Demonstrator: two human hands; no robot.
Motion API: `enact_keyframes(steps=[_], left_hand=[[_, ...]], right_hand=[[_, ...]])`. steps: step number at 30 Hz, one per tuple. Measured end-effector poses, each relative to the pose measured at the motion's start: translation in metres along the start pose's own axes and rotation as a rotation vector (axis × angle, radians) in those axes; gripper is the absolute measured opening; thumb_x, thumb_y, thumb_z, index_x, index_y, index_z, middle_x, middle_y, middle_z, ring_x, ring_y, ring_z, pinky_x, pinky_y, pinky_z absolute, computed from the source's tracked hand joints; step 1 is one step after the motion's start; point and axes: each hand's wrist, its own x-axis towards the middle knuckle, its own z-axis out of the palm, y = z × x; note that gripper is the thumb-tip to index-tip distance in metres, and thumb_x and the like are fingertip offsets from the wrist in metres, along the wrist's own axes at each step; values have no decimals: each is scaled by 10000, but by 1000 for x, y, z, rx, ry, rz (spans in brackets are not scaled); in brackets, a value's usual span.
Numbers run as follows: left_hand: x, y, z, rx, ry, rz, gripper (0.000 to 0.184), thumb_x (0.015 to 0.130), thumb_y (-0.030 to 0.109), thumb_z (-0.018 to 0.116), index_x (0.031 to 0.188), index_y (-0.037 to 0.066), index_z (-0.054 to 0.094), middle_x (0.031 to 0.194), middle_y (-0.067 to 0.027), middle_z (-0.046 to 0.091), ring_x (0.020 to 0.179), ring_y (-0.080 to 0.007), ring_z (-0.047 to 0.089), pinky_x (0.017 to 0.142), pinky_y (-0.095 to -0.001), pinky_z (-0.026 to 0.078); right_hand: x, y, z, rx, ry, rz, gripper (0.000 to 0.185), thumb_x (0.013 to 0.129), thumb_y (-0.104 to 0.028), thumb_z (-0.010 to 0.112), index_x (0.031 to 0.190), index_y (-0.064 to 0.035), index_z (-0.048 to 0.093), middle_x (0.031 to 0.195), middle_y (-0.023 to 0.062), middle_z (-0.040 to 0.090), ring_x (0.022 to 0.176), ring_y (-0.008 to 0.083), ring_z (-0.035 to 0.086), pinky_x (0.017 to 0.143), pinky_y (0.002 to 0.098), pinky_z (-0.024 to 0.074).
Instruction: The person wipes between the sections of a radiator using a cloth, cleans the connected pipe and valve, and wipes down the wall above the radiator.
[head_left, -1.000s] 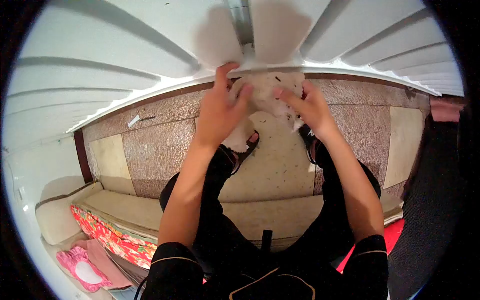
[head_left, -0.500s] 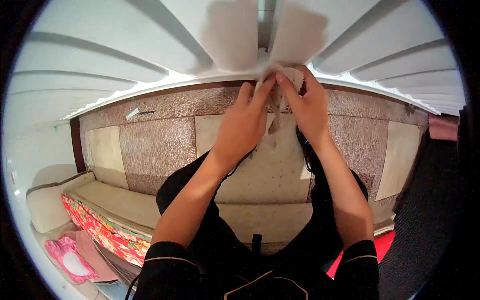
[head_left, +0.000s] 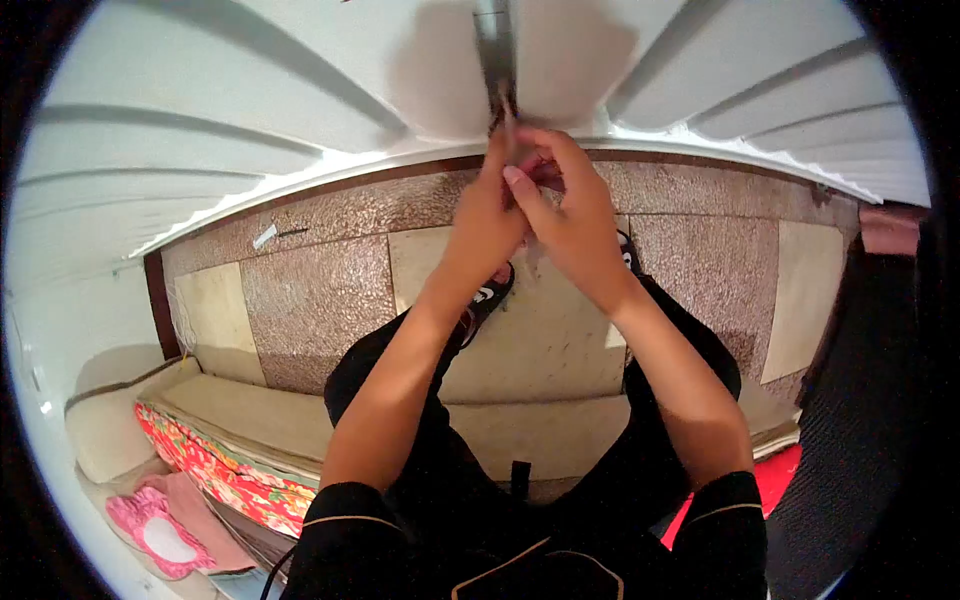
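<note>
My left hand (head_left: 487,212) and my right hand (head_left: 572,205) meet near the foot of the white ribbed panel (head_left: 440,70). Fingers of both are closed together around a pale, crumpled piece (head_left: 511,135), narrow and blurred, most of it hidden by the fingers. Its upper end lies in front of the dark vertical gap (head_left: 494,50) between two panel ribs. What the piece is made of cannot be made out now.
Below the hands are the tiled floor (head_left: 320,290) and my sandalled foot (head_left: 492,290). A small white object (head_left: 265,237) lies on the floor at left. A beige couch (head_left: 240,400) with red floral cloth (head_left: 215,465) stands lower left. Black textured material (head_left: 850,420) is at right.
The hands came together from apart. The pale cloth-like piece, spread wide between them a second ago, is now bunched into a narrow shape at the fingertips, by the panel gap.
</note>
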Motion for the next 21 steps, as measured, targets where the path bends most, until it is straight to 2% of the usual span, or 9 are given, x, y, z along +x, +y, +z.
enact_keyframes(steps=[3, 6, 7, 8, 11, 13, 17, 19, 21], left_hand=[[15, 9, -7, -211, -95, -292, 777, 873, 81, 537, 1546, 108, 150, 945, -193, 677, 563, -251, 638, 495, -367, 507], [22, 12, -10, -270, -140, -301, 820, 858, 119, 591, 1534, 47, 133, 996, -147, 678, 628, -196, 648, 520, -318, 532], [26, 1, -7, -266, -157, -298, 820, 858, 119, 591, 1534, 47, 133, 996, -147, 678, 628, -196, 648, 520, -318, 532], [30, -17, 0, -269, -114, -138, 839, 839, 117, 611, 1527, 36, 139, 975, -143, 672, 666, -207, 649, 551, -311, 535], [39, -5, -1, -289, -100, -198, 832, 781, 109, 664, 1475, 20, 214, 969, -142, 658, 767, -230, 652, 624, -302, 538], [47, 7, 4, -228, -6, -193, 752, 766, 83, 665, 1412, 20, 285, 986, -146, 643, 738, -223, 642, 611, -303, 532], [51, 14, 14, -447, 24, -190, 658, 772, 97, 676, 1343, 47, 353, 958, -135, 616, 688, -184, 614, 477, -269, 471], [57, 15, 16, -269, 81, -47, 624, 777, 102, 680, 1315, 49, 369, 955, -129, 615, 673, -178, 608, 437, -253, 440], [53, 25, 13, -96, 91, -207, 589, 781, 80, 668, 1294, 42, 379, 976, -129, 614, 669, -189, 609, 438, -250, 449]], right_hand=[[-4, -6, -2, 48, 33, -27, 273, 882, -129, 639, 1135, -47, 576, 975, 134, 577, 864, 259, 628, 770, 354, 505], [-11, -13, -5, 52, 42, 19, 229, 886, -117, 625, 1100, -52, 578, 1005, 140, 538, 865, 274, 613, 776, 368, 501], [-14, -16, -8, 31, 59, -32, 218, 884, -113, 625, 1088, -52, 576, 1016, 145, 532, 850, 283, 606, 767, 379, 500], [-17, -18, -10, 10, 77, -82, 208, 883, -109, 625, 1076, -51, 575, 1027, 149, 526, 834, 291, 600, 758, 391, 498], [-28, -26, -20, -14, 54, -117, 201, 874, -88, 623, 1062, -43, 569, 1025, 153, 525, 861, 301, 591, 772, 406, 487], [-30, -21, -26, -104, 107, -205, 211, 857, -78, 619, 1056, -33, 566, 1019, 160, 527, 899, 322, 580, 805, 421, 475], [-36, -18, -43, -165, 92, -257, 226, 834, -82, 624, 1043, -31, 554, 991, 170, 531, 912, 356, 560, 807, 452, 460], [-39, -18, -49, -137, 72, -230, 228, 828, -84, 627, 1037, -32, 550, 986, 173, 534, 906, 367, 557, 798, 460, 459], [-40, -17, -54, -129, 36, -209, 213, 832, -86, 620, 1022, -36, 539, 966, 174, 538, 912, 374, 558, 784, 469, 460]])
